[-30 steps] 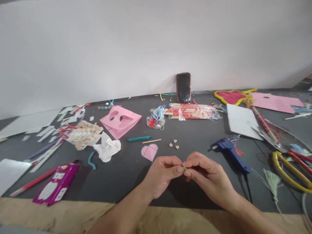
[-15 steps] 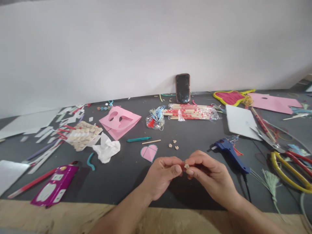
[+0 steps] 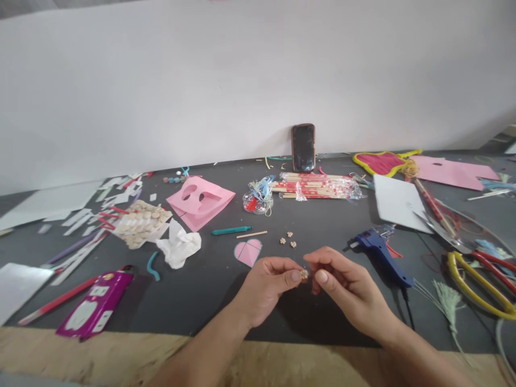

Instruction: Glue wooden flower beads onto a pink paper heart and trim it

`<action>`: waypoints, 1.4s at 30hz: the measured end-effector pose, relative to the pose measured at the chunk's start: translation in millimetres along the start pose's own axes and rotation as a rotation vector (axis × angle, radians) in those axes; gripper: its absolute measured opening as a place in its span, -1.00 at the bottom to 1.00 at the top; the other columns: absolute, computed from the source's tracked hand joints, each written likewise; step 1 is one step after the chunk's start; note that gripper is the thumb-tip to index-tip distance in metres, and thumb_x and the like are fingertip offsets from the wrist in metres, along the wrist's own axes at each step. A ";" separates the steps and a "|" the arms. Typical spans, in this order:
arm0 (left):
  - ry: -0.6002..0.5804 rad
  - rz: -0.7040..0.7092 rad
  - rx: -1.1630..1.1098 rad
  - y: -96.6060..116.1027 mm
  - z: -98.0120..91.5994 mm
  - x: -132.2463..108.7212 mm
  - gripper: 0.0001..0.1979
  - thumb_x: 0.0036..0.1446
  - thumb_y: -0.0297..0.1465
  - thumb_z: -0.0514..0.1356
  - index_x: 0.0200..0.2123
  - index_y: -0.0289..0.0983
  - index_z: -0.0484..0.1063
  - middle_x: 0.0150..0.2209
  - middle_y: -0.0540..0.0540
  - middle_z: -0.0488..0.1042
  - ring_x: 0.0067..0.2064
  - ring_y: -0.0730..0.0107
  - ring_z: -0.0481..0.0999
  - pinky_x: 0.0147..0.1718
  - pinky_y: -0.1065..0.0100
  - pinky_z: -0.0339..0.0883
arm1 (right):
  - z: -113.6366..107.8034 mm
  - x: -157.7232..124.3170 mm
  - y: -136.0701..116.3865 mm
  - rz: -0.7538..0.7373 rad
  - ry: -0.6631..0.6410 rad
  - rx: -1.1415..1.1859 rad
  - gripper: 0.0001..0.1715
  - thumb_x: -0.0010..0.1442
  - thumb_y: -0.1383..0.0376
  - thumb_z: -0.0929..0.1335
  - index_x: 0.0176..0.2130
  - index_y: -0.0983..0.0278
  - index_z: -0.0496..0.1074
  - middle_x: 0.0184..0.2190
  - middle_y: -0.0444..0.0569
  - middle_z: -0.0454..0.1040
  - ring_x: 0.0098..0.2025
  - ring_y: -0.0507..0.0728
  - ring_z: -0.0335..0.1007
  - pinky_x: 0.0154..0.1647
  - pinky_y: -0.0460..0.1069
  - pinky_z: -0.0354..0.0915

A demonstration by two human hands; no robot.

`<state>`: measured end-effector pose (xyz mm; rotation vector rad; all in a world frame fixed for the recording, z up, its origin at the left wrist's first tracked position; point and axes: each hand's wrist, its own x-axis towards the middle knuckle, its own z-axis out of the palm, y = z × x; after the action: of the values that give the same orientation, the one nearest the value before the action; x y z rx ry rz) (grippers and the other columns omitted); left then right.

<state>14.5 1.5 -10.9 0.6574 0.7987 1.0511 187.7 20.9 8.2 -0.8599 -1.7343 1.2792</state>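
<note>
One small wooden flower bead (image 3: 304,274) is sitting at the fingertips of the person's left hand (image 3: 264,290), whose thumb and forefinger are pinching it by its left side, just above the table (image 3: 181,301). The right hand (image 3: 349,279) is hovering just beside it, its thumb and forefinger parted and holding nothing that I can see; the bead is lying between the two hands' fingertips.

Beyond the fingers, three loose flower beads (image 3: 293,244) are resting near one another on the dark tabletop. To their left, one pink paper heart (image 3: 249,252) with a teal edge is lying near one thin wooden stick (image 3: 252,235) and one teal marker (image 3: 231,230). One blue glue gun (image 3: 387,260) is lying to the right of the right hand.

Farther out, one crumpled white tissue (image 3: 178,244) and one folded pink paper (image 3: 195,209) with two cut-out openings are lying to the left. At the back, one phone (image 3: 303,148) is leaning upright against the wall (image 3: 226,80), behind wrapped red-and-tan sticks (image 3: 318,185).
</note>
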 end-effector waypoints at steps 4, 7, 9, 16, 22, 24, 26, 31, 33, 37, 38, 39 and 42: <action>-0.017 -0.006 0.086 -1.6 -1.4 -0.5 -0.77 -0.08 -0.26 0.38 -0.46 -0.34 0.57 -0.46 -0.08 0.51 -0.35 0.38 0.42 -0.23 0.30 0.22 | 0.1 0.4 0.3 0.001 -0.027 0.032 -0.82 0.29 0.23 0.28 -0.20 0.23 0.46 -0.39 -0.09 0.36 -0.48 -0.01 0.36 -0.46 -0.09 0.35; -0.035 -0.001 0.104 -4.4 -3.5 -0.2 -0.76 -0.05 -0.25 0.37 -0.44 -0.34 0.56 -0.45 -0.07 0.49 -0.33 0.36 0.42 -0.21 0.28 0.20 | 1.3 1.1 2.0 0.025 -0.012 0.029 -0.85 0.26 0.24 0.32 -0.28 0.24 0.46 -0.40 -0.10 0.36 -0.49 -0.02 0.34 -0.49 -0.11 0.33; -0.032 0.023 0.106 -6.0 -4.9 0.2 -0.76 -0.03 -0.24 0.35 -0.45 -0.33 0.56 -0.47 -0.03 0.46 -0.36 0.42 0.38 -0.24 0.32 0.18 | 2.1 1.4 2.7 0.035 -0.004 -0.008 -0.85 0.25 0.24 0.32 -0.32 0.25 0.45 -0.42 -0.10 0.36 -0.50 -0.02 0.33 -0.50 -0.11 0.32; -0.042 0.043 0.140 0.3 -0.8 -0.5 -0.83 -0.07 -0.32 0.39 -0.42 -0.29 0.55 -0.43 -0.01 0.50 -0.36 0.49 0.38 -0.30 0.41 0.19 | 3.8 1.9 0.0 -0.044 0.039 -0.202 -0.86 0.24 0.30 0.31 -0.36 0.24 0.44 -0.46 -0.09 0.40 -0.44 0.02 0.33 -0.48 -0.10 0.27; 0.017 0.035 0.219 4.0 2.5 -1.7 -0.87 -0.06 -0.36 0.37 -0.46 -0.30 0.54 -0.47 0.01 0.47 -0.40 0.52 0.35 -0.36 0.44 0.18 | 5.0 2.0 -1.0 -0.034 0.039 -0.222 -0.83 0.25 0.29 0.29 -0.38 0.24 0.40 -0.49 -0.13 0.37 -0.47 0.01 0.29 -0.48 -0.10 0.23; 0.022 0.029 0.224 2.5 1.1 -1.5 -0.86 -0.07 -0.35 0.37 -0.47 -0.30 0.54 -0.48 0.02 0.45 -0.41 0.54 0.32 -0.38 0.45 0.16 | 4.1 1.2 -0.1 0.002 0.054 -0.196 -0.80 0.28 0.26 0.27 -0.38 0.24 0.36 -0.53 -0.16 0.33 -0.51 -0.01 0.26 -0.49 -0.11 0.22; 0.036 0.023 0.205 1.0 -0.4 -0.9 -0.86 -0.09 -0.35 0.38 -0.47 -0.30 0.55 -0.49 0.02 0.44 -0.43 0.55 0.29 -0.40 0.45 0.14 | 2.1 0.3 2.0 0.021 0.084 -0.162 -0.78 0.31 0.23 0.24 -0.37 0.23 0.32 -0.58 -0.20 0.30 -0.54 -0.02 0.24 -0.49 -0.11 0.22; 0.099 0.021 0.072 4.3 -1.1 0.8 -0.78 -0.17 -0.29 0.42 -0.50 -0.32 0.56 -0.53 0.00 0.44 -0.44 0.54 0.31 -0.38 0.44 0.15 | -6.3 3.6 5.1 0.012 0.340 0.114 -0.79 0.34 0.19 0.22 -0.33 0.21 0.26 -0.53 -0.23 0.27 -0.56 -0.04 0.24 -0.53 -0.12 0.22; 0.121 0.025 0.033 7.9 -0.7 0.9 -0.75 -0.22 -0.27 0.44 -0.52 -0.33 0.56 -0.53 -0.01 0.45 -0.44 0.54 0.33 -0.37 0.44 0.16 | -10.3 7.7 1.4 -0.007 0.468 0.285 -0.81 0.31 0.20 0.26 -0.35 0.20 0.25 -0.49 -0.23 0.26 -0.56 -0.06 0.24 -0.56 -0.13 0.22; 0.140 0.022 -0.006 12.9 -0.7 0.6 -0.73 -0.25 -0.25 0.45 -0.53 -0.32 0.55 -0.52 -0.02 0.47 -0.46 0.55 0.34 -0.39 0.45 0.17 | -18.0 13.0 -9.9 -0.037 0.623 0.493 -0.81 0.29 0.26 0.25 -0.40 0.20 0.24 -0.57 -0.24 0.24 -0.64 -0.04 0.16 -0.65 -0.13 0.17; 0.139 0.021 -0.015 13.3 -0.7 0.5 -0.72 -0.25 -0.24 0.45 -0.53 -0.32 0.55 -0.52 -0.02 0.47 -0.46 0.55 0.34 -0.39 0.45 0.17 | -19.3 12.6 -11.3 -0.049 0.638 0.505 -0.77 0.29 0.28 0.23 -0.43 0.20 0.22 -0.61 -0.24 0.22 -0.67 -0.04 0.12 -0.68 -0.14 0.14; 0.137 0.022 -0.023 13.3 -0.7 0.4 -0.72 -0.26 -0.24 0.46 -0.53 -0.32 0.55 -0.52 -0.02 0.48 -0.46 0.55 0.34 -0.39 0.45 0.17 | -20.1 11.4 -11.6 -0.059 0.639 0.496 -0.71 0.29 0.28 0.21 -0.48 0.21 0.19 -0.64 -0.24 0.20 -0.69 -0.04 0.09 -0.70 -0.14 0.10; 0.124 0.026 -0.028 12.0 -0.3 0.0 -0.72 -0.25 -0.24 0.46 -0.53 -0.32 0.55 -0.52 -0.02 0.48 -0.46 0.56 0.34 -0.39 0.46 0.17 | -17.9 5.0 -6.3 -0.079 0.523 0.278 -0.61 0.28 0.29 0.23 -0.57 0.23 0.16 -0.65 -0.21 0.20 -0.67 -0.05 0.10 -0.69 -0.14 0.11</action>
<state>8.3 5.8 -1.6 0.5841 0.8833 1.1328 201.1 31.1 18.3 -0.8579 -1.1385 1.0880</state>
